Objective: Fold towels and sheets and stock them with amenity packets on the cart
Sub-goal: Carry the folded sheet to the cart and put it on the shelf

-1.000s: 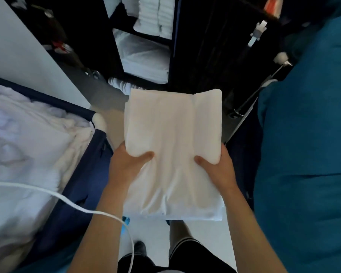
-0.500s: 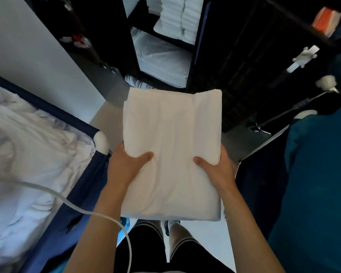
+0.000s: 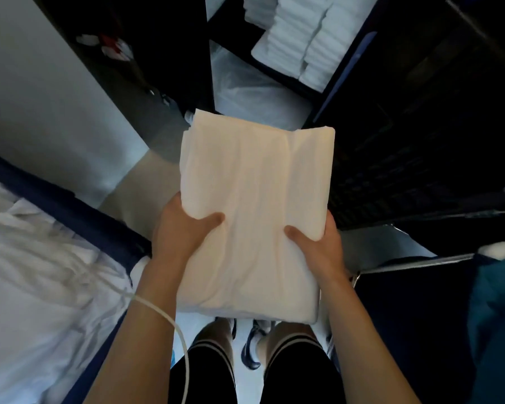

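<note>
A folded white sheet (image 3: 257, 211) lies flat in front of me, held level between both hands. My left hand (image 3: 181, 231) grips its left edge, thumb on top and fingers hidden beneath. My right hand (image 3: 318, 246) grips the right edge the same way. Ahead stands the dark cart (image 3: 405, 118). Its upper shelf holds stacks of folded white towels (image 3: 301, 39). The shelf below holds flat white linen (image 3: 254, 91).
A blue-sided bin of loose white linen (image 3: 41, 258) fills the left. A teal bag (image 3: 496, 316) hangs at the right edge behind a metal bar (image 3: 420, 262). A white cable (image 3: 164, 316) crosses my left forearm. A pale wall (image 3: 35, 106) stands at the left.
The view has shifted toward the cart, whose shelves now look nearer and larger. The sheet stays held in both hands in the same grip. The teal bag has slid toward the right edge.
</note>
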Tool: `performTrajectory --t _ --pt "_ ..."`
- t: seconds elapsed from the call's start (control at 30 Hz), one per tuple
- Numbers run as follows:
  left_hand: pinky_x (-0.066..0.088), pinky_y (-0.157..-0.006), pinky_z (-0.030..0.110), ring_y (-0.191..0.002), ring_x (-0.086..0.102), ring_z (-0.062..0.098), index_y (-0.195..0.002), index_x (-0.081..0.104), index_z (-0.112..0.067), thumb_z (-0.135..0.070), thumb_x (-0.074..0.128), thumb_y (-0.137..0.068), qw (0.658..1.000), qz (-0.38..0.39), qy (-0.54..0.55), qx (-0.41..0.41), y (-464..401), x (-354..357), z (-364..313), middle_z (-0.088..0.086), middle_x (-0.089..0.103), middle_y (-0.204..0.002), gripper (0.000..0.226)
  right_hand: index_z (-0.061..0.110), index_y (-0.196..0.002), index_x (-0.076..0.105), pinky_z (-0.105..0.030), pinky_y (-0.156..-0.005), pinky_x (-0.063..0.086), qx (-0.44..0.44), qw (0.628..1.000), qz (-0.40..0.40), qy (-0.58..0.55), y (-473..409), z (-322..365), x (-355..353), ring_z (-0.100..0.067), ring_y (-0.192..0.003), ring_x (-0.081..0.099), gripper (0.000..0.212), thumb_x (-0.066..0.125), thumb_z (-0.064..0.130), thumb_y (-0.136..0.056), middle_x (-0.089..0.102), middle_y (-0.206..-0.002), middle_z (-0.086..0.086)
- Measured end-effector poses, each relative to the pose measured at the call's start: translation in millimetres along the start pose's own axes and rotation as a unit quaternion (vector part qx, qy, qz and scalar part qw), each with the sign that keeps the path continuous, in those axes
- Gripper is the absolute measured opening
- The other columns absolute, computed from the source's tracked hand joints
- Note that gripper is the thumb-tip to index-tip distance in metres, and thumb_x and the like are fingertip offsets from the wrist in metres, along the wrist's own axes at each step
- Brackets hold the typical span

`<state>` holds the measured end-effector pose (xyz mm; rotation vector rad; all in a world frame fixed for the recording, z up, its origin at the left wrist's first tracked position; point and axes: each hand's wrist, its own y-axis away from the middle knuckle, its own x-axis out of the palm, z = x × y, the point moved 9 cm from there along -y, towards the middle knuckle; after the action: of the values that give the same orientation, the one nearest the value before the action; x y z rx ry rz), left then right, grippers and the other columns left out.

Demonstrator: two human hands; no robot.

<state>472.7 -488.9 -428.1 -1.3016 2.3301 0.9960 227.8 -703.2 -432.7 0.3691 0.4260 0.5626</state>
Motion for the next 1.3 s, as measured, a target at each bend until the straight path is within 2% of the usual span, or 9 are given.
performTrajectory --t 0.1,0.33,0.53,0.63,0.73,0.83,0.93,1.13,1.3 --pt "0.049 -0.083 0.036 -0.105 0.059 0.017 -0.136 0.054 -0.028 -0.053 0.089 -0.065 1.000 0.003 0.011 0.002 -42.2 11.2 -0.2 -0.007 0.063 -0.124 0.083 0.040 -0.142 0.048 -0.012 -0.075 0.051 -0.005 1.000 -0.009 -0.003 -38.5 -4.2 15.9 0.013 -0.102 0.061 0.078 0.089 0.037 -0.076 0.063 -0.116 0.036" --pt "0.051 -0.083 0.039 -0.102 0.056 0.017 -0.141 0.048 -0.033 -0.067 0.081 -0.058 0.999 -0.013 -0.039 0.004 -146.4 47.4 3.3 -0.008 0.061 -0.126 0.096 0.048 -0.139 0.048 -0.032 -0.092 0.052 -0.019 1.000 -0.004 -0.013 -141.2 -31.0 55.7 0.006 -0.111 0.062 0.076 0.088 0.041 -0.074 0.063 -0.126 0.028" --pt "0.056 -0.086 0.047 -0.106 0.063 0.024 -0.134 0.052 -0.033 -0.068 0.081 -0.057 0.998 -0.054 -0.041 0.012 -225.8 79.7 25.0 -0.006 0.064 -0.119 0.089 0.046 -0.140 0.050 -0.047 -0.100 0.054 -0.052 0.997 0.047 -0.039 -241.1 -54.1 99.1 -0.004 -0.120 0.063 0.073 0.087 0.031 -0.080 0.064 -0.132 0.020" --pt "0.054 -0.077 0.034 -0.098 0.063 0.015 -0.128 0.055 -0.037 -0.057 0.089 -0.062 0.997 -0.072 -0.006 0.034 -261.9 99.0 34.6 -0.014 0.064 -0.108 0.077 0.048 -0.138 0.050 -0.026 -0.090 0.056 -0.082 0.995 0.035 -0.040 -281.1 -63.5 108.5 0.002 -0.116 0.063 0.071 0.087 0.029 -0.081 0.064 -0.129 0.024" --pt "0.039 -0.067 0.014 -0.085 0.055 -0.003 -0.126 0.056 -0.041 -0.056 0.090 -0.061 0.992 -0.095 -0.018 0.085 -294.9 117.4 26.3 -0.026 0.058 -0.095 0.074 0.050 -0.129 0.054 -0.007 -0.075 0.052 -0.103 0.993 -0.023 -0.056 -305.5 -81.2 107.1 0.009 -0.106 0.064 0.064 0.088 0.028 -0.079 0.066 -0.121 0.029" --pt "0.042 -0.072 0.028 -0.093 0.053 0.007 -0.133 0.055 -0.040 -0.059 0.089 -0.060 0.985 -0.078 -0.061 0.139 -327.0 140.3 9.6 -0.021 0.056 -0.106 0.082 0.046 -0.121 0.058 -0.020 -0.076 0.056 -0.102 0.987 -0.087 -0.090 -321.2 -107.1 105.6 0.003 -0.099 0.069 0.059 0.090 0.026 -0.075 0.070 -0.113 0.025" --pt "0.042 -0.077 0.032 -0.097 0.056 0.012 -0.133 0.058 -0.035 -0.053 0.091 -0.062 0.982 -0.060 -0.074 0.166 -357.9 157.5 -1.1 -0.014 0.060 -0.109 0.080 0.032 -0.132 0.058 -0.036 -0.085 0.058 -0.114 0.984 -0.089 -0.102 -348.6 -116.1 115.6 -0.010 -0.106 0.071 0.065 0.090 0.021 -0.077 0.073 -0.117 0.013" --pt "0.052 -0.092 0.041 -0.113 0.063 0.024 -0.130 0.062 -0.025 -0.046 0.093 -0.062 0.976 -0.088 -0.057 0.193 -401.9 165.5 -15.5 0.001 0.068 -0.123 0.078 0.029 -0.140 0.054 -0.012 -0.082 0.054 -0.177 0.975 -0.101 -0.090 -404.9 -93.4 133.6 0.006 -0.099 0.067 0.076 0.088 0.034 -0.072 0.070 -0.118 0.014" --pt "0.056 -0.089 0.046 -0.102 0.068 0.024 -0.122 0.066 -0.024 -0.053 0.092 -0.057 0.972 -0.084 -0.050 0.213 -432.1 178.2 -41.2 0.000 0.071 -0.112 0.075 0.034 -0.142 0.049 -0.004 -0.076 0.050 -0.195 0.971 -0.090 -0.106 -437.4 -84.3 133.7 0.018 -0.092 0.063 0.074 0.071 0.035 -0.071 0.063 -0.111 0.032"
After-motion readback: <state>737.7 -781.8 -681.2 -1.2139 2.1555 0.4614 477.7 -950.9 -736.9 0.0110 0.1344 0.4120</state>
